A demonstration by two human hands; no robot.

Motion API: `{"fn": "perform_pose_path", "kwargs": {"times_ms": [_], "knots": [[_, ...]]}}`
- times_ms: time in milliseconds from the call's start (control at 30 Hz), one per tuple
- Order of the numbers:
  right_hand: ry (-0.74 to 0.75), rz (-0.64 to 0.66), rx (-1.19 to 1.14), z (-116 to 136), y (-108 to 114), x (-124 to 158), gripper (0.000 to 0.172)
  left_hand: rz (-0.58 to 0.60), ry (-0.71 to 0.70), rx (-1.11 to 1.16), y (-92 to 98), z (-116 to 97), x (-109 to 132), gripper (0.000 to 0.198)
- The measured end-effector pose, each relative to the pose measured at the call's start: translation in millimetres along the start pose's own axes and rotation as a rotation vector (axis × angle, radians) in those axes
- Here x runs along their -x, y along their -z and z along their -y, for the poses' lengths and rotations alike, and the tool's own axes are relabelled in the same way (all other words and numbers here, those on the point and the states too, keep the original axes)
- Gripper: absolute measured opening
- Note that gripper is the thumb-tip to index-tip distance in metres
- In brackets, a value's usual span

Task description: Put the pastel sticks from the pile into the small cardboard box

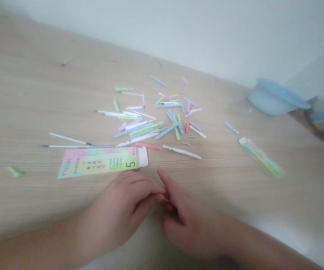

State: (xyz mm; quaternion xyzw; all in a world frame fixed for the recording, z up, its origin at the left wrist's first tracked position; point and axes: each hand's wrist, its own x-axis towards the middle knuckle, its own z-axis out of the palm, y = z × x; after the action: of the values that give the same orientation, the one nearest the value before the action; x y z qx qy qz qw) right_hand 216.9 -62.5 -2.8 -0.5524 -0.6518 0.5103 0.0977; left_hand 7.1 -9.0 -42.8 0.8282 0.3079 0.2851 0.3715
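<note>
Near the table's front edge my left hand (128, 202) and my right hand (188, 219) meet at the fingertips. The left thumb and fingers are pinched together. On the right hand the index finger points forward while the other fingers curl in. A tiny pale bit shows between the two hands, too covered by fingers to name. Just beyond the left hand lies a pastel pen box (100, 162) printed with a 5, its white end flap open. Past it are scattered pen parts: a white pen barrel (181, 151), a coral tube (148, 146) and thin pen refills (69, 138).
Green, blue, purple and white pen pieces (150, 127) spread over the wooden table (32, 93). A green cap (15, 172) lies at far left. Another pastel box (260, 156) rests at right. Behind it stands a light blue basin (274, 98), beside blurred clutter at the edge.
</note>
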Motion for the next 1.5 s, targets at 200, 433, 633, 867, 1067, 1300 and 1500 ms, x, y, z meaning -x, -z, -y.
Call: {"fn": "perform_pose_path", "kwargs": {"times_ms": [200,433,633,867,1067,1300,1500], "knots": [[0.008,-0.005,-0.013,-1,0,-1,0.098,-0.003,0.009,0.008,-0.6,2,0,0.022],[0.035,-0.016,-0.025,-7,0,-2,0.096,-0.01,0.014,0.02,0.4,1,0,0.02],[0.026,0.001,-0.022,-5,2,0,0.094,-0.011,0.019,0.013,-0.2,3,0,0.019],[0.017,-0.007,0.001,-5,0,0,0.092,-0.006,0.017,0.008,-0.3,2,0,0.021],[0.026,-0.004,0.014,-1,2,-1,0.091,-0.027,-0.008,-0.004,0.9,2,1,0.021],[0.004,0.003,0.04,3,4,-2,0.091,-0.032,-0.017,-0.01,0.8,2,2,0.018],[0.024,0.003,0.035,1,3,0,0.094,-0.017,-0.013,-0.02,0.6,2,1,0.018]]}}
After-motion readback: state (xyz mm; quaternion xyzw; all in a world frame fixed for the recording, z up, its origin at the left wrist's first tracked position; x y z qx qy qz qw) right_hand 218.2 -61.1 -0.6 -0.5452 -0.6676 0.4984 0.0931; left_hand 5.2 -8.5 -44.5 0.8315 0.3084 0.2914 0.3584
